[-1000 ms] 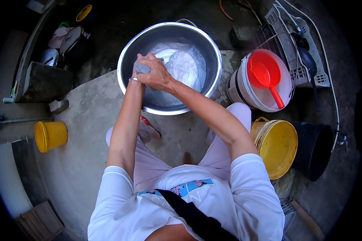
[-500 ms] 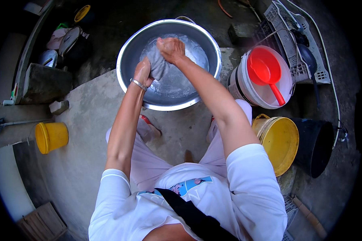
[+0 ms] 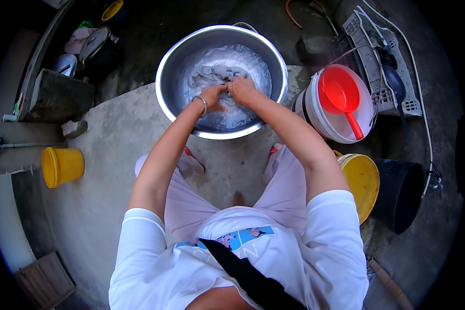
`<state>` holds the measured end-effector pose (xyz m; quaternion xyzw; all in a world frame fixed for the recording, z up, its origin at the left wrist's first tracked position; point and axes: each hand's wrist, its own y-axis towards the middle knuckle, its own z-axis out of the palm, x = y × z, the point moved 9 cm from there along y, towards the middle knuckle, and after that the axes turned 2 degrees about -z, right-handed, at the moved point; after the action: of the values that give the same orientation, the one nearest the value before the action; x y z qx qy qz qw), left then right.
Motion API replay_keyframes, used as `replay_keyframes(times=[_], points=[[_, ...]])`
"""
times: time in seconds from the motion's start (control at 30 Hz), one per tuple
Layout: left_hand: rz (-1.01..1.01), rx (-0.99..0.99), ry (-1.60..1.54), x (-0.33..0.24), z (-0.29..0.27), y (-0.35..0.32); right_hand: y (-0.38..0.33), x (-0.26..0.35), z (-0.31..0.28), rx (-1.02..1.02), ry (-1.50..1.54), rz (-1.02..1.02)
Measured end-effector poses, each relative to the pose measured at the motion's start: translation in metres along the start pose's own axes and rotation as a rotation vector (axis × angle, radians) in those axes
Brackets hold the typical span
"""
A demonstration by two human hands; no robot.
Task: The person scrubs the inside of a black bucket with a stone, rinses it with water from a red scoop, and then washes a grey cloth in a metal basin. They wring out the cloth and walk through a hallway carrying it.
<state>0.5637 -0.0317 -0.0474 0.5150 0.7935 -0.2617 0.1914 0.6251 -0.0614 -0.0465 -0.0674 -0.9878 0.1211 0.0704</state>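
While both my hands are bunched tight on the wet cloth [image 3: 219, 77] in the big metal bowl [image 3: 165, 88], left hand [image 3: 212, 97] and right hand [image 3: 241, 90] touching, I think hard rubbing could splash soapy water onto the floor [image 3: 108, 155].

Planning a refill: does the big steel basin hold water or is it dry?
Holds water: the round steel basin shows pale foamy water around a grey cloth.
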Motion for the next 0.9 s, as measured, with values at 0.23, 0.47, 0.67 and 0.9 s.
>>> replay_keyframes(times=[0.23,0.47,0.67,0.9], points=[[-0.337,0.005,0.096,0.032,-0.013,-0.002,-0.013,-0.037,-0.061,-0.183,1.019,0.073],[-0.28,-0.517,-0.473,0.003,-0.143,-0.033,-0.038,-0.063,-0.1,-0.391,0.422,0.001],[-0.113,-0.826,-0.475,-0.039,-0.204,-0.067,-0.04,-0.089,-0.146,-0.701,0.743,0.165],[-0.008,-1.112,-0.431,-0.064,-0.267,-0.117,-0.071,-0.068,-0.265,-0.925,1.1,0.018]])
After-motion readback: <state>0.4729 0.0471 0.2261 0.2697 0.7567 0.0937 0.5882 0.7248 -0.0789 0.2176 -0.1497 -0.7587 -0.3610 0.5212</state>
